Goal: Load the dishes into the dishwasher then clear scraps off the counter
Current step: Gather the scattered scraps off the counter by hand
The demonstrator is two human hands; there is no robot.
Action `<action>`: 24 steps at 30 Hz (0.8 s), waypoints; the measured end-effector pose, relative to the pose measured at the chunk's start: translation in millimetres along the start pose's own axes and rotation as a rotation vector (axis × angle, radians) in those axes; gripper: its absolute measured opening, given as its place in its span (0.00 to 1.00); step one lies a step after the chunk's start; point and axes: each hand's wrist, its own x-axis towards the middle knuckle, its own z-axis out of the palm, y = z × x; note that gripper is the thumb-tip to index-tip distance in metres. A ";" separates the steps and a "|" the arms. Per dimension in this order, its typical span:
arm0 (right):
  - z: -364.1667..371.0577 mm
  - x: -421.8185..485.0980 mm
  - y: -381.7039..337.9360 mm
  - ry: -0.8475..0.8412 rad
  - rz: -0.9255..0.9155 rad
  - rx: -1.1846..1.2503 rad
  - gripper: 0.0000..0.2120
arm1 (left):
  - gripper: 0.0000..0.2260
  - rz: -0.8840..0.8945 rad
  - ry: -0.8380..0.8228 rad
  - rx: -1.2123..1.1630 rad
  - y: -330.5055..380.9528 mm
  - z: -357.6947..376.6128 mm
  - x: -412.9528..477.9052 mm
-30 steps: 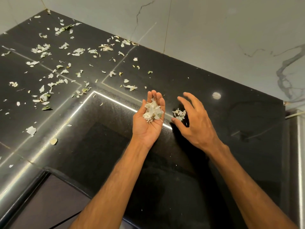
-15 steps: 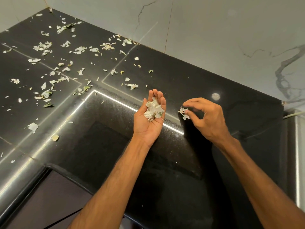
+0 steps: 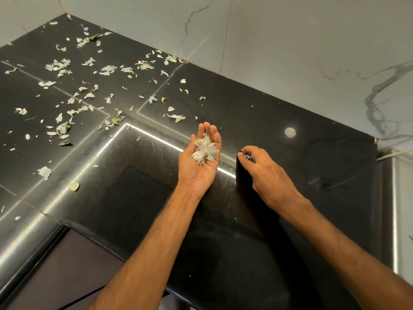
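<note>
My left hand (image 3: 200,159) is palm up over the black counter (image 3: 257,113), cupping a heap of pale vegetable scraps (image 3: 205,149) on its fingers. To its right my right hand (image 3: 266,173) is palm down, its fingertips curled together and pinching a small bunch of scraps (image 3: 248,156) that is mostly hidden under the fingers. Several more white and green scraps (image 3: 89,95) lie scattered over the left and far part of the counter.
A marble wall (image 3: 290,52) backs the counter. The counter's front edge drops to a dark cabinet front (image 3: 67,265) at the lower left. A round light reflection (image 3: 290,132) shows on the counter. A steel edge (image 3: 395,209) runs at the right.
My right hand gathered the small pile of scraps off the counter, lifted it, and closed its fingers tighter over it. My left hand stayed cupped in the same place.
</note>
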 end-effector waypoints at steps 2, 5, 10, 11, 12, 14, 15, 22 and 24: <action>-1.7 -0.6 -5.2 0.018 0.019 -0.004 0.23 | 0.17 0.001 0.000 -0.001 0.1 0.3 -0.2; -0.4 5.1 -6.9 0.053 0.026 -0.022 0.15 | 0.17 0.004 -0.003 0.001 -0.3 1.0 -0.5; 0.5 14.2 -6.4 0.097 0.046 -0.029 0.04 | 0.17 0.005 0.001 -0.004 -0.9 1.4 -0.4; 0.4 16.5 -7.1 0.104 0.056 -0.035 0.03 | 0.17 0.004 0.006 0.002 -1.0 1.5 -0.6; 0.4 18.7 -7.7 0.109 0.066 -0.044 0.03 | 0.17 0.004 0.009 0.008 -1.2 1.8 -1.0; 0.2 21.9 -8.9 0.114 0.092 -0.051 0.04 | 0.17 0.007 0.012 0.017 -1.7 1.8 -1.3; 0.3 22.2 -9.7 0.115 0.101 -0.046 0.04 | 0.17 0.008 0.012 0.020 -1.7 1.4 -1.2; -2.4 30.6 2.6 0.146 0.155 0.068 0.09 | 0.16 0.003 0.016 0.029 -3.4 0.3 -2.8; -10.5 38.0 15.8 0.222 0.355 0.383 0.10 | 0.16 0.006 0.011 0.044 -4.7 0.0 -4.4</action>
